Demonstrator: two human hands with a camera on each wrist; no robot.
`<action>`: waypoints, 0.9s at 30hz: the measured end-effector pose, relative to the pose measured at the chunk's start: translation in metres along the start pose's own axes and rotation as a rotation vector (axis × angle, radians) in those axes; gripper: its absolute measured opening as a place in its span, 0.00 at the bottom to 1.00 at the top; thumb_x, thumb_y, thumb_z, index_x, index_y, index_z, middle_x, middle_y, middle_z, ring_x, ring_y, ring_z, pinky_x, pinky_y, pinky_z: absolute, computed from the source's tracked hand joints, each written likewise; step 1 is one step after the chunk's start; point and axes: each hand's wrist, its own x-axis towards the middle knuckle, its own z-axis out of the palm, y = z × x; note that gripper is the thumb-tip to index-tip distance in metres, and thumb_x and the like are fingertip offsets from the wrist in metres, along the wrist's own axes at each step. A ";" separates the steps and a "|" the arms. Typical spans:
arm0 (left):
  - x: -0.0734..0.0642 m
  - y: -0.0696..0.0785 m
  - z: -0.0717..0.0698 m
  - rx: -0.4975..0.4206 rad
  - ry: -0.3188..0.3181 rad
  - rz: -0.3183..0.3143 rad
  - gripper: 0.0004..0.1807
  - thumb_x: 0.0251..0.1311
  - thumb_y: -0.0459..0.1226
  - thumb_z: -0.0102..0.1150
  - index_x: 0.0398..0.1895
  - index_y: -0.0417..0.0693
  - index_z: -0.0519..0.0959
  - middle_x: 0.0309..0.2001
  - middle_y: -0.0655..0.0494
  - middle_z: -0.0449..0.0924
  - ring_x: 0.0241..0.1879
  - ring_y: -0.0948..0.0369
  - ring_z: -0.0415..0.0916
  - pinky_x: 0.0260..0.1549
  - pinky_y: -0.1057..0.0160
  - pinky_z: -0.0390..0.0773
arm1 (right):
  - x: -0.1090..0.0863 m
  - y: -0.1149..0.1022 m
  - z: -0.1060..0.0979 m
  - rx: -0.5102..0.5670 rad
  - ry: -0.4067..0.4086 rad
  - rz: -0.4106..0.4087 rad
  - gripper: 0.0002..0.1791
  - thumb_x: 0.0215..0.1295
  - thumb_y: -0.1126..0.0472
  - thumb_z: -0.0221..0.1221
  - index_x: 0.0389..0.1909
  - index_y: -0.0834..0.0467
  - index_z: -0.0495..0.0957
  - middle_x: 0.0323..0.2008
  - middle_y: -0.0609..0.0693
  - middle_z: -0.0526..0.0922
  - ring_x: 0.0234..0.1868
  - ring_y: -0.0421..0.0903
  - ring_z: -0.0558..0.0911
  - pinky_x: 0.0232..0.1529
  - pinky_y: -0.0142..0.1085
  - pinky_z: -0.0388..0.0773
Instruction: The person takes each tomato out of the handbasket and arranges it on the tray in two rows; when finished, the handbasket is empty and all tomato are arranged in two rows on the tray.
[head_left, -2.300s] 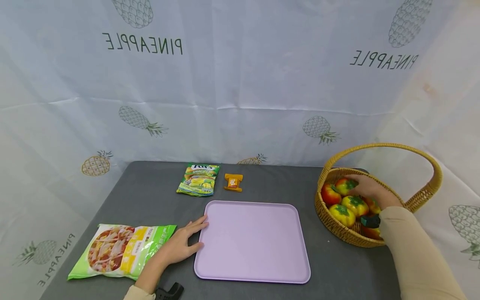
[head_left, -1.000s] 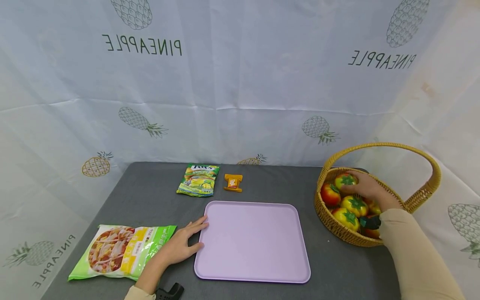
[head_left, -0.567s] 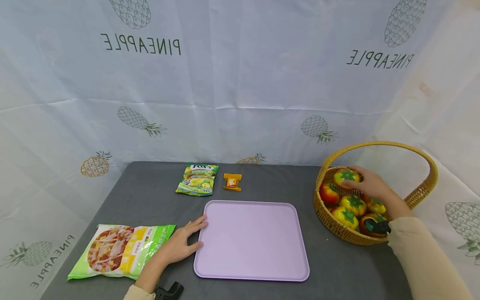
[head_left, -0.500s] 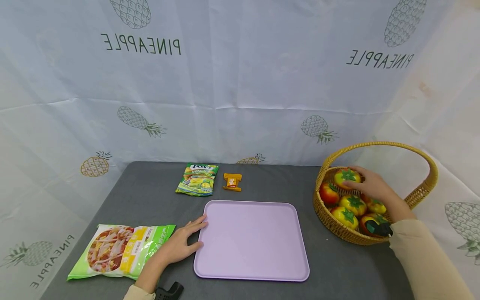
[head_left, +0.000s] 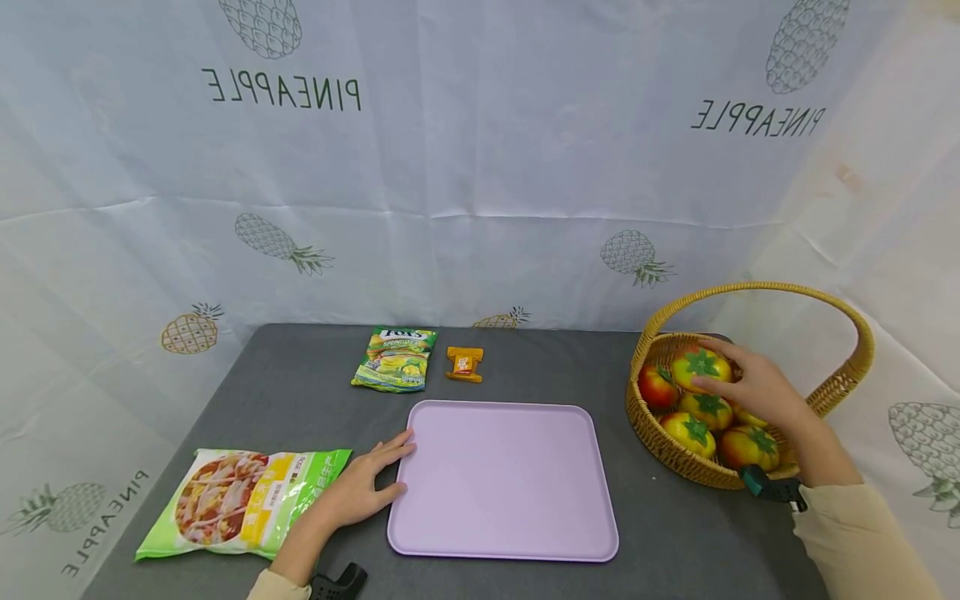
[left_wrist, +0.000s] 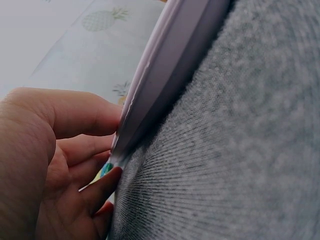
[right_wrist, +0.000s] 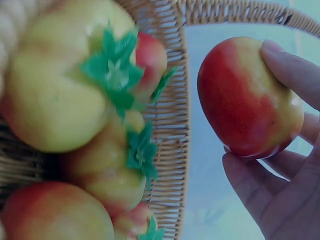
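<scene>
My right hand grips a red-and-yellow tomato with a green star-shaped calyx. The right wrist view has the held tomato raised beside the basket wall, thumb on one side and fingers on the other. Below and around it, several similar tomatoes lie in the wicker basket. At the left rim of the lilac tray rests my left hand, its fingers extended. In the left wrist view the thumb touches the tray's edge.
A tall handle arches over the basket at the right. Left of the tray lies a large green-and-white food bag. Behind the tray are a green candy bag and a small orange packet. A pineapple-print curtain hangs behind.
My right hand has gripped the tomato at the back of the basket and raised it off the others. The right forearm has drawn nearer. The left hand and tray stay put.
</scene>
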 end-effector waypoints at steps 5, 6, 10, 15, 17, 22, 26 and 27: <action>0.000 -0.001 0.000 -0.005 0.001 0.003 0.29 0.59 0.39 0.57 0.64 0.43 0.70 0.71 0.50 0.60 0.69 0.48 0.59 0.65 0.40 0.58 | -0.013 -0.011 0.003 0.017 0.002 0.006 0.40 0.63 0.44 0.58 0.71 0.58 0.58 0.65 0.72 0.62 0.58 0.72 0.67 0.47 0.65 0.69; 0.000 -0.001 0.000 -0.005 -0.001 0.002 0.29 0.59 0.39 0.57 0.64 0.43 0.70 0.71 0.50 0.60 0.69 0.48 0.59 0.65 0.40 0.58 | -0.015 -0.013 0.004 0.018 0.004 0.007 0.40 0.63 0.44 0.58 0.71 0.57 0.58 0.64 0.72 0.63 0.56 0.71 0.69 0.46 0.64 0.70; 0.000 -0.001 0.000 -0.009 -0.008 -0.008 0.29 0.59 0.40 0.57 0.65 0.44 0.69 0.71 0.51 0.59 0.69 0.49 0.59 0.65 0.40 0.58 | -0.022 -0.024 0.008 0.032 0.013 -0.002 0.38 0.63 0.45 0.58 0.71 0.55 0.59 0.63 0.70 0.66 0.53 0.67 0.73 0.44 0.59 0.73; 0.000 -0.002 0.001 -0.009 -0.010 -0.014 0.29 0.60 0.40 0.57 0.65 0.45 0.69 0.72 0.52 0.59 0.69 0.49 0.58 0.65 0.41 0.57 | -0.025 -0.041 0.016 0.053 0.034 -0.019 0.36 0.62 0.47 0.60 0.69 0.55 0.62 0.59 0.66 0.72 0.47 0.59 0.76 0.41 0.46 0.77; 0.000 -0.002 0.001 -0.011 -0.012 -0.015 0.29 0.60 0.40 0.57 0.65 0.45 0.69 0.72 0.52 0.59 0.70 0.49 0.58 0.65 0.41 0.57 | -0.025 -0.047 0.022 0.070 0.037 -0.035 0.36 0.62 0.49 0.61 0.69 0.56 0.63 0.58 0.65 0.73 0.45 0.55 0.77 0.38 0.37 0.77; 0.000 -0.002 0.001 -0.009 -0.013 -0.014 0.29 0.59 0.40 0.57 0.65 0.45 0.69 0.72 0.52 0.59 0.70 0.49 0.58 0.65 0.41 0.57 | -0.019 -0.059 0.042 0.144 0.025 -0.071 0.36 0.60 0.50 0.63 0.68 0.57 0.64 0.54 0.62 0.75 0.42 0.50 0.79 0.35 0.30 0.78; 0.000 -0.001 0.001 -0.003 -0.007 -0.006 0.29 0.59 0.39 0.57 0.65 0.45 0.69 0.71 0.52 0.59 0.69 0.49 0.58 0.65 0.41 0.57 | -0.012 -0.070 0.061 0.199 0.015 -0.079 0.37 0.58 0.48 0.64 0.67 0.53 0.65 0.51 0.58 0.77 0.40 0.47 0.79 0.34 0.31 0.78; 0.000 -0.001 0.001 -0.004 -0.006 -0.006 0.29 0.59 0.39 0.57 0.65 0.45 0.69 0.71 0.51 0.59 0.69 0.49 0.58 0.65 0.41 0.57 | -0.010 -0.073 0.066 0.203 0.016 -0.087 0.37 0.57 0.47 0.64 0.67 0.54 0.65 0.51 0.58 0.77 0.39 0.47 0.78 0.34 0.31 0.78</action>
